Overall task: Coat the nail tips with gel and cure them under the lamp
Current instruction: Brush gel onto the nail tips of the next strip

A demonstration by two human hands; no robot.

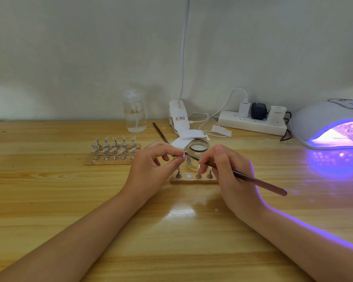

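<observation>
Nearest the camera the wooden table (pixel 171 241) lies bare between the two forearms, a broad open stretch running up to the hands; the left side of the tabletop is likewise free out to its edge. The left hand (pixel 151 165) pinches a small nail tip on its stand (pixel 180 157) between thumb and forefinger, lifted above the table; the right hand (pixel 230 176) grips a brush (pixel 253 179) like a pen, its fine end touching the held tip and its handle trailing out to the right over bare wood. Just beyond and below the fingers sits a short wooden holder block (pixel 194 181) with three metal stands in it and one vacant round slot; a small glass jar (pixel 197 151) stands close behind it, partly hidden by the hands. To the left, well apart, a longer wooden rack (pixel 112 160) carries two rows of nail tips on stands. Farther back lie white pads (pixel 189 137), a second brush (pixel 160 132), a clear pump bottle (pixel 134 112) and a white clip lamp base (pixel 177 115); a power strip (pixel 251 123) runs along the wall. At the far right edge the curing lamp (pixel 330 123) glows violet, with clear tabletop between it and the right hand.
</observation>
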